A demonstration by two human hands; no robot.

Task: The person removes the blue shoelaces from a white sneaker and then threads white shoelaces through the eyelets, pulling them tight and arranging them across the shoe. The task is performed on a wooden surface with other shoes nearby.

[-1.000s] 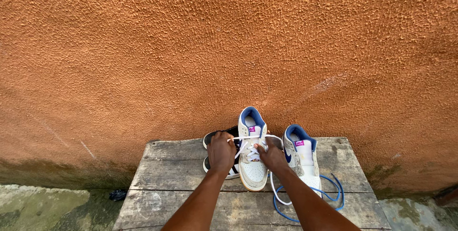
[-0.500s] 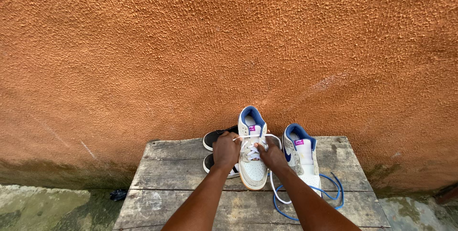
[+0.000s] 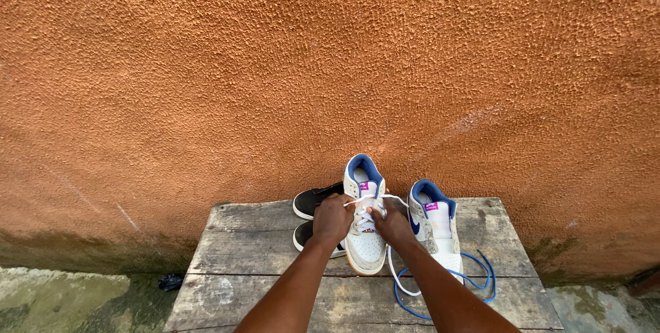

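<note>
A white sneaker (image 3: 365, 243) with blue lining stands on a weathered wooden table (image 3: 254, 285), toe toward me. My left hand (image 3: 332, 220) grips its left side and the white lace. My right hand (image 3: 392, 223) pinches the white lace (image 3: 395, 199) over the tongue. Its matching sneaker (image 3: 434, 226) stands just to the right, with a blue lace (image 3: 440, 292) trailing loose on the planks.
A pair of black shoes (image 3: 311, 202) with white soles lies behind my left hand. A rough orange plastered wall (image 3: 275, 78) rises right behind the table. Mossy concrete ground (image 3: 62, 302) and a small dark object (image 3: 170, 281) lie to the left.
Both hands have drawn closer together over the sneaker's tongue, and the white lace now stretches between them near the top eyelets.
</note>
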